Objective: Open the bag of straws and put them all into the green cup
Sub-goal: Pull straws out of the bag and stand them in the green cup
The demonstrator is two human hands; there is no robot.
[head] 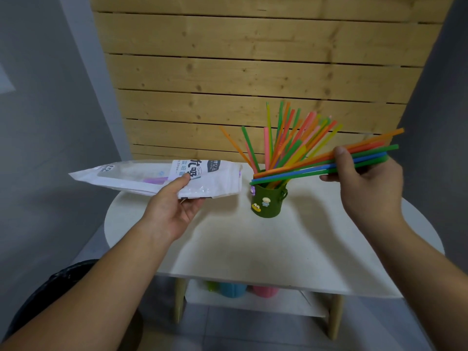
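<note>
Straws (pixel 291 138) in orange, green, yellow, pink and blue stand fanned out in the green cup (pixel 269 201), which sits toward the back of the table and carries small cartoon charms on its front. A second bundle of straws (pixel 316 165) lies almost level in the air, its near ends at the cup's mouth and its far ends pointing right; it crosses in front of the standing ones. The right hand (pixel 367 183) grips this bundle near its middle, thumb on top and fingers curled beneath. To the left of the cup, the left hand (pixel 174 206) holds the white straw bag (pixel 141 178) above the table edge, thumb pressed on the printed face and fingers under it, the bag's mouth turned toward the cup; something purple (pixel 155 179) shows through its clear window. The bag and the cup are near each other but apart. The table (pixel 253 249) is white with a rounded outline, and a lower shelf beneath it holds a blue cup (pixel 231 290), a pink cup (pixel 266 291) and a blurred green thing (pixel 211 286). Behind the table rises a panel of pale wooden slats (pixel 253 59) between grey walls (pixel 50 122). The floor (pixel 240 330) is grey tile, and a dark shape (pixel 63 287) at the lower left is too dim to identify.
</note>
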